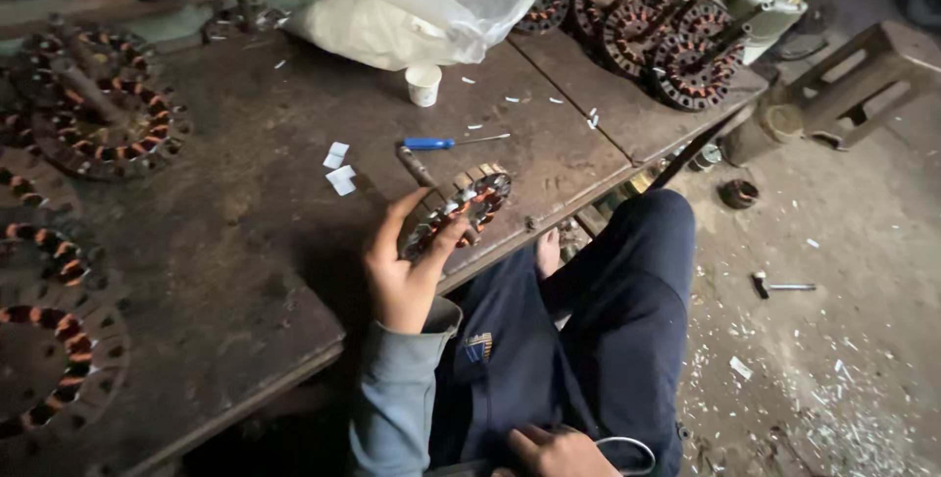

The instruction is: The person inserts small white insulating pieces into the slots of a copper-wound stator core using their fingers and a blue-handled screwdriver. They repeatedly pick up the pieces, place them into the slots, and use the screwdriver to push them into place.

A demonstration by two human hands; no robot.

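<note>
My left hand (407,266) grips a round motor stator (469,200) with copper windings and holds it tilted at the front edge of the dark wooden bench (245,242). Thumb and fingers wrap its near rim. A dark metal tool (416,165) lies just behind the stator. My right hand (555,451) rests low over my lap at the bottom edge of the view, its fingers curled. A thin pale wire loop (632,448) comes out from beside those fingers. My dark blue trouser legs (627,310) fill the space between the two hands.
A blue-handled screwdriver (441,143), a small white cup (423,84), white paper slips (339,169) and a white plastic bag (402,16) lie on the bench. More wound stators sit at left (98,109) and back right (667,41). A wooden stool (863,75) and a tool (784,287) are on the littered floor.
</note>
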